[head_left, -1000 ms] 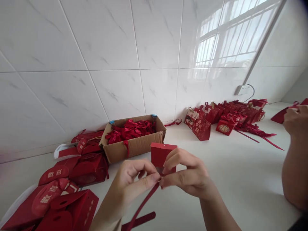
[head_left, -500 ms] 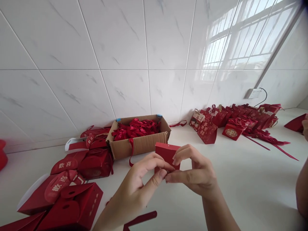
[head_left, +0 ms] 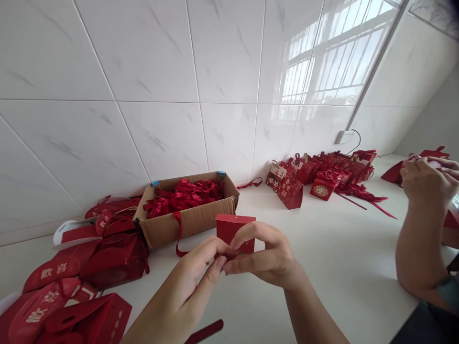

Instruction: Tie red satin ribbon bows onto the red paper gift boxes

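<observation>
My left hand (head_left: 195, 282) and my right hand (head_left: 267, 258) meet at the fingertips in the middle, thumbs and forefingers closed in a pinch. Whatever they grip is small and mostly hidden; a bit of dark red shows between the fingers. Directly behind them stands a small red box (head_left: 234, 224), its lower part covered by my fingers. A dark red strip (head_left: 210, 329) lies on the white table below my hands. Beyond the red box is an open cardboard box (head_left: 193, 222) full of red ribbons (head_left: 184, 196), one ribbon hanging over its front.
Larger red gift boxes (head_left: 93, 317) crowd the left side. A row of small red boxes (head_left: 290, 191) and ribbon bundles (head_left: 358, 191) runs along the tiled wall (head_left: 229, 138). At the right, another person's hands (head_left: 423, 177) handle red boxes. A white socket (head_left: 346, 137) sits on the wall.
The view has swung to the right, so the scene shifts left and more of the other person shows. My hands stay together at the fingertips in front of the small red box.
</observation>
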`<action>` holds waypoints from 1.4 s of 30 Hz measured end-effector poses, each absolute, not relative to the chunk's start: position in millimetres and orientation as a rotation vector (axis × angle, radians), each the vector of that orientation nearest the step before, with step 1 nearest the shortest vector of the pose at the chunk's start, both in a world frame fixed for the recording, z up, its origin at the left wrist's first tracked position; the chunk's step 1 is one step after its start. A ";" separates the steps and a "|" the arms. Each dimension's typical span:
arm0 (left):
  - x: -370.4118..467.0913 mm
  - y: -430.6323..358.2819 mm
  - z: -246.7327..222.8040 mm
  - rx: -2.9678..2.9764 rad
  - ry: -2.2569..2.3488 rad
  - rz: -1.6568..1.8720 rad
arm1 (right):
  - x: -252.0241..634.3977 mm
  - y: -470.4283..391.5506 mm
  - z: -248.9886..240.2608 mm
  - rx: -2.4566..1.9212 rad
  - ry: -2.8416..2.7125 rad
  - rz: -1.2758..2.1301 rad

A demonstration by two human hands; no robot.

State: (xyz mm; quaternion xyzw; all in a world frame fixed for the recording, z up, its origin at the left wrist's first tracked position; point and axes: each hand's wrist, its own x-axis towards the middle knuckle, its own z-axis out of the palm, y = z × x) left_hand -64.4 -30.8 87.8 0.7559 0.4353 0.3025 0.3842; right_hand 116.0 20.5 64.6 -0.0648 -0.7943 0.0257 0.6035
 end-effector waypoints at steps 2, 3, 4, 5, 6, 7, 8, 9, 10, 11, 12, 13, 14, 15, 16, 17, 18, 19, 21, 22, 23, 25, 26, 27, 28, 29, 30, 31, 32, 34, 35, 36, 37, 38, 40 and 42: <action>-66.1 -29.9 86.4 1.942 1.143 0.754 | 114.2 21.8 63.3 -0.151 -1.836 0.056; -66.7 -29.2 85.8 1.946 1.156 0.755 | 113.3 22.3 62.6 -0.151 -1.834 0.057; -67.1 -28.3 85.2 1.946 1.168 0.755 | 112.6 22.7 62.0 -0.152 -1.831 0.057; -67.3 -27.4 84.6 1.945 1.179 0.754 | 112.1 23.1 61.4 -0.153 -1.828 0.056; -67.4 -26.4 83.9 1.947 1.180 0.746 | 111.7 23.4 60.9 -0.154 -1.826 0.057; -67.6 -25.5 83.2 1.951 1.178 0.740 | 111.4 23.6 60.4 -0.154 -1.822 0.056; -67.9 -24.7 82.2 1.961 1.172 0.740 | 111.2 23.7 60.0 -0.154 -1.819 0.058; -68.4 -24.0 80.9 1.973 1.165 0.752 | 111.2 23.8 59.6 -0.155 -1.819 0.062; -69.3 -23.5 79.1 1.983 1.162 0.778 | 111.1 23.7 59.4 -0.158 -1.819 0.067; -70.4 -23.1 77.0 1.986 1.166 0.815 | 111.1 23.6 59.2 -0.162 -1.820 0.068; -71.8 -23.0 74.4 1.984 1.173 0.855 | 111.0 23.4 59.2 -0.168 -1.823 0.065; -73.3 -23.0 71.6 1.980 1.184 0.890 | 110.9 23.3 59.3 -0.177 -1.829 0.058; -74.7 -23.1 68.8 1.978 1.193 0.918 | 110.6 23.3 59.6 -0.186 -1.838 0.048; -76.0 -23.3 66.2 1.979 1.204 0.933 | 110.3 23.3 60.0 -0.194 -1.845 0.038; -77.0 -23.4 64.2 1.987 1.211 0.935 | 110.0 23.5 60.4 -0.196 -1.848 0.032; -77.7 -23.4 62.8 1.994 1.220 0.931 | 109.6 23.7 60.9 -0.190 -1.843 0.029; -78.0 -23.2 62.2 1.997 1.231 0.929 | 109.2 24.1 61.3 -0.174 -1.830 0.031; -78.0 -22.8 62.4 1.996 1.234 0.929 | 108.8 24.4 61.6 -0.152 -1.810 0.037; -76.5 -21.3 65.4 1.991 1.196 0.929 | 108.4 24.8 62.1 -0.103 -1.772 0.053; -75.2 -20.5 67.8 1.987 1.161 0.933 | 108.3 24.8 62.4 -0.089 -1.762 0.060; -73.3 -19.8 70.8 1.984 1.118 0.933 | 108.4 24.5 62.8 -0.085 -1.759 0.063; -68.7 -19.2 77.6 1.952 1.064 0.927 | 109.1 23.4 63.9 -0.092 -1.762 0.055; -66.0 -19.6 81.0 1.918 1.065 0.928 | 109.6 22.7 64.7 -0.100 -1.763 0.044; -63.4 -20.4 84.1 1.880 1.073 0.929 | 110.3 21.9 65.6 -0.111 -1.763 0.034; -61.0 -21.4 86.9 1.840 1.085 0.928 | 111.0 21.2 66.5 -0.123 -1.761 0.025; -59.0 -22.6 89.2 1.806 1.096 0.929 | 111.6 20.6 67.4 -0.133 -1.761 0.019; -57.6 -23.6 91.0 1.782 1.102 0.928 | 112.2 20.1 68.0 -0.142 -1.759 0.012; -56.8 -24.4 92.3 1.770 1.100 0.924 | 112.5 19.9 68.4 -0.150 -1.757 0.004; -56.6 -24.8 93.1 1.765 1.095 0.923 | 112.6 19.9 68.6 -0.154 -1.759 -0.003; -57.7 -24.2 93.6 1.774 1.068 0.917 | 112.0 20.2 68.2 -0.153 -1.769 -0.019; -58.6 -23.2 93.5 1.785 1.047 0.916 | 111.3 20.6 67.7 -0.160 -1.780 -0.026; -59.6 -21.9 93.3 1.791 1.031 0.926 | 110.5 20.9 67.1 -0.169 -1.791 -0.027; -60.4 -20.3 93.1 1.794 1.016 0.942 | 109.7 21.2 66.6 -0.177 -1.797 -0.023; -61.1 -18.7 92.8 1.795 0.999 0.956 | 109.0 21.4 66.1 -0.182 -1.793 -0.015; -61.9 -15.2 92.6 1.792 0.971 0.979 | 108.5 21.5 65.5 -0.175 -1.767 0.003; -62.4 -12.3 92.7 1.803 0.945 0.990 | 108.8 21.2 65.4 -0.170 -1.757 0.006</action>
